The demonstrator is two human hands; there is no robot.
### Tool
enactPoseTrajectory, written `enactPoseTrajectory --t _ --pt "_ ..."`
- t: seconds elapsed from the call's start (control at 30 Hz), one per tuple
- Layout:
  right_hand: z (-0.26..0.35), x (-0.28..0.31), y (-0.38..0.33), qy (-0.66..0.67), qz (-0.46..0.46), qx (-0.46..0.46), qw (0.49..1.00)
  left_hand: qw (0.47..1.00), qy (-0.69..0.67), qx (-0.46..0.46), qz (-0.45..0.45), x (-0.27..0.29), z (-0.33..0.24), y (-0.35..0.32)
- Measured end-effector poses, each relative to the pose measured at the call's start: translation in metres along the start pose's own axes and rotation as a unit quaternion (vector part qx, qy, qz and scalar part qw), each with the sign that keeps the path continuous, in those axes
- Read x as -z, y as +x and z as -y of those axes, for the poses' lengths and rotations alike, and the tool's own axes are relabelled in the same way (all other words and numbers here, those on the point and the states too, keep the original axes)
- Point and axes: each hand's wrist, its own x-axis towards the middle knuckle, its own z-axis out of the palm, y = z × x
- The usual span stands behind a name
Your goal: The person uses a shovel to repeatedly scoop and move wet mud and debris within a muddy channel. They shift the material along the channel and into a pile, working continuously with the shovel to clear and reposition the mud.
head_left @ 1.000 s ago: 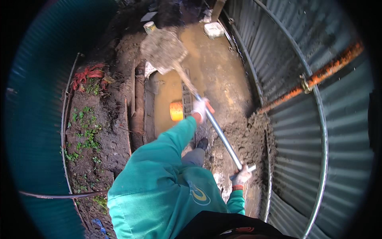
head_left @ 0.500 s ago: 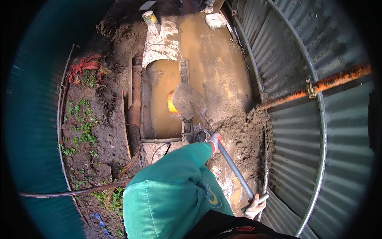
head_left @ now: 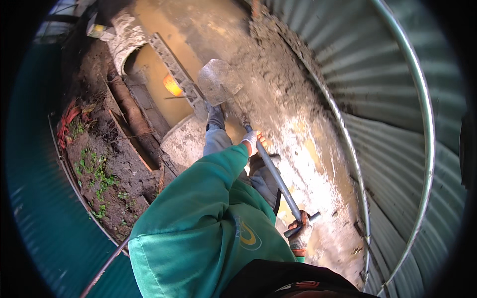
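Observation:
I hold a long shovel (head_left: 284, 187) with a grey shaft and a T-shaped grip. My left hand (head_left: 254, 142), in a pale work glove, is closed round the lower part of the shaft. At the top end, my right hand (head_left: 301, 232), in a dirty glove, wraps the T-grip. The shovel's broad, wet blade (head_left: 218, 81) is over the muddy ground, just right of a cement-coloured block edge (head_left: 174, 69). A thin film of mud seems to coat the blade. An orange-yellow container (head_left: 172, 85) sits in the brown water left of that edge.
Brown water (head_left: 158, 94) fills a pit beside a concrete rim (head_left: 184, 141). Corrugated metal sheets (head_left: 397, 159) and a curved pipe (head_left: 428, 124) stand at the right. On the left are an earth bank with green plants (head_left: 99, 174), a plank (head_left: 133, 141) and red cloth (head_left: 68, 121).
The view has turned, and the shovel blade has moved from over the pit's edge to the muddy ground on its right. The blade carries less mud. Both hands still grip the shovel.

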Motion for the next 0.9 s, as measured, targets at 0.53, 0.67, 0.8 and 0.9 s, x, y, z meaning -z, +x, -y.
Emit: enactPoseTrajectory --t 0.53,0.67,0.8,0.9 --pt "-0.029 0.251 0.031 -0.249 -0.443 -0.002 0.861 0.887 0.091 0.451 -0.02 0.051 0.438 0.096" --pt "-0.036 0.228 0.086 -0.253 -0.319 0.031 0.913 0.941 0.098 0.323 -0.043 0.059 0.376 0.133" --pt "-0.075 0.158 0.112 -0.209 -0.302 0.017 0.93 0.953 0.102 0.28 -0.055 0.078 0.277 0.16" --pt "-0.118 0.084 0.127 -0.124 -0.295 -0.005 0.947 0.967 0.14 0.204 -0.065 0.096 0.191 0.173"
